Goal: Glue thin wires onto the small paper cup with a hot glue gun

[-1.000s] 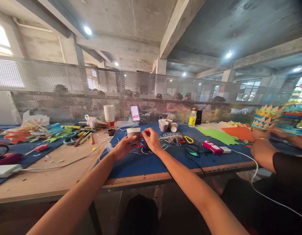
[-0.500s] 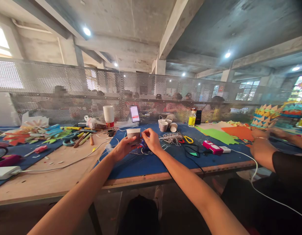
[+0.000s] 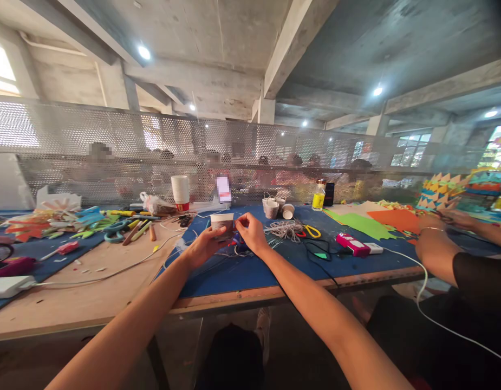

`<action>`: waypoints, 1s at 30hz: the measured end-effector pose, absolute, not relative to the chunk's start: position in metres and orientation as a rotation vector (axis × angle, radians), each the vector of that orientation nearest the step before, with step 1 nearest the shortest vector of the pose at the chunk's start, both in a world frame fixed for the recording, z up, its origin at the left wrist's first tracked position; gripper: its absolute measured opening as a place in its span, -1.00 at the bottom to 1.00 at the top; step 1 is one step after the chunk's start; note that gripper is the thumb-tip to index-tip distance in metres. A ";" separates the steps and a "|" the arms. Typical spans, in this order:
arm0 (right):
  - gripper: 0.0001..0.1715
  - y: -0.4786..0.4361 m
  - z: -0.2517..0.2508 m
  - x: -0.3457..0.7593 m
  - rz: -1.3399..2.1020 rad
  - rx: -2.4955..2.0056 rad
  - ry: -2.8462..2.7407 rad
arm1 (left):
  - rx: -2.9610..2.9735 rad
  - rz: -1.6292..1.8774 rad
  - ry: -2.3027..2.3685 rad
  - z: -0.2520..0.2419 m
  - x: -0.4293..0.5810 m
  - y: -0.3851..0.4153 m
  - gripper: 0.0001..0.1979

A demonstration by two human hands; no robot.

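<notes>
A small paper cup [image 3: 222, 221], wrapped in a greyish-brown band below its pale rim, stands upright in my left hand [image 3: 205, 246], whose fingers and thumb close round it. My right hand [image 3: 251, 233] is at the cup's right side with thumb and forefinger pinched together; what lies between those fingertips is too small to make out. Beneath the hands, a blue and red object [image 3: 236, 241] is partly hidden. To the right lies a loose bundle of grey cord [image 3: 286, 230], with several wrapped cups [image 3: 271, 208] behind it.
Yellow-handled scissors [image 3: 313, 232], a pink power strip [image 3: 353, 245] and black cable lie on the blue mat [image 3: 234, 281]. A stack of paper cups [image 3: 180, 190] and a yellow-labelled bottle [image 3: 319, 196] stand farther back. At right, a co-worker's arm [image 3: 437, 249] reaches over the table.
My hands and the cup have barely moved; the cup appears very slightly shifted. The co-worker's hands at the right have moved a little.
</notes>
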State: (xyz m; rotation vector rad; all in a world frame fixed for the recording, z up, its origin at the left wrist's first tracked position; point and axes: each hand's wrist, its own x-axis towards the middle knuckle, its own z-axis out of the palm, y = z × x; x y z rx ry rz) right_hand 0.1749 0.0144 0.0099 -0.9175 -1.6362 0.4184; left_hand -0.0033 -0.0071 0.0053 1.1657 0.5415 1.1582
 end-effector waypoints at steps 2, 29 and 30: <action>-0.87 0.015 0.010 0.175 0.423 -0.918 -1.634 | 1.167 1.162 0.540 0.005 -0.004 -0.007 -0.64; -0.84 0.018 0.011 0.179 0.558 -0.913 -1.630 | 1.162 1.106 0.504 0.001 -0.006 -0.003 -0.64; -0.84 0.018 0.011 0.180 0.569 -0.910 -1.628 | 1.164 1.103 0.498 0.001 -0.006 -0.003 -0.64</action>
